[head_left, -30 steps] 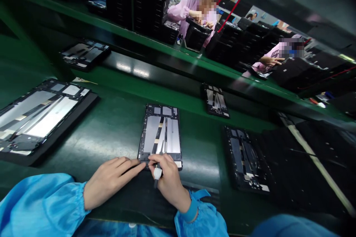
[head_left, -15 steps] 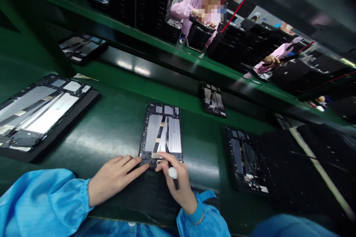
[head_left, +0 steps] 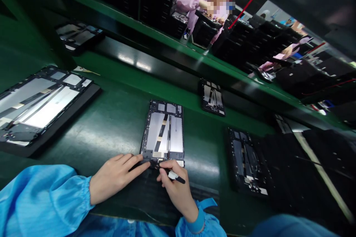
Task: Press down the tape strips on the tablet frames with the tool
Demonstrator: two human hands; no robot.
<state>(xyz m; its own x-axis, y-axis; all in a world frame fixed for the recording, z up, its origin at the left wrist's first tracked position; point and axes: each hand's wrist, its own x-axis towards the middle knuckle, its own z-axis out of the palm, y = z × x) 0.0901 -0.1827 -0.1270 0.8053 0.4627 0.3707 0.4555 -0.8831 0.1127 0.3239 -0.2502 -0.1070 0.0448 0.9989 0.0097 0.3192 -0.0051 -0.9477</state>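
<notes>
An opened tablet (head_left: 176,129) lies on the green worktop, its grey inner plates and a dark flex strip (head_left: 162,132) facing up. My left hand (head_left: 115,176) is stretched out, fingertips resting at the tablet's lower left corner. At the lower edge, my right hand (head_left: 176,185) is closed on a slim black tool with a white band (head_left: 172,175). The tool's black end points right, and its working tip is hidden by the fingers. Both hands come out of blue sleeves.
A larger-looking tablet (head_left: 50,100) lies on a black tray (head_left: 80,103) at left. Further opened tablets stand at back centre (head_left: 213,98) and right (head_left: 246,159). Behind a green ledge (head_left: 167,37) are stacked black trays (head_left: 158,0) and a person in pink (head_left: 191,0).
The tool has tipped over in my right hand, from near upright to lying rightward. That hand has dropped slightly toward the tablet's lower edge. My left hand keeps its place.
</notes>
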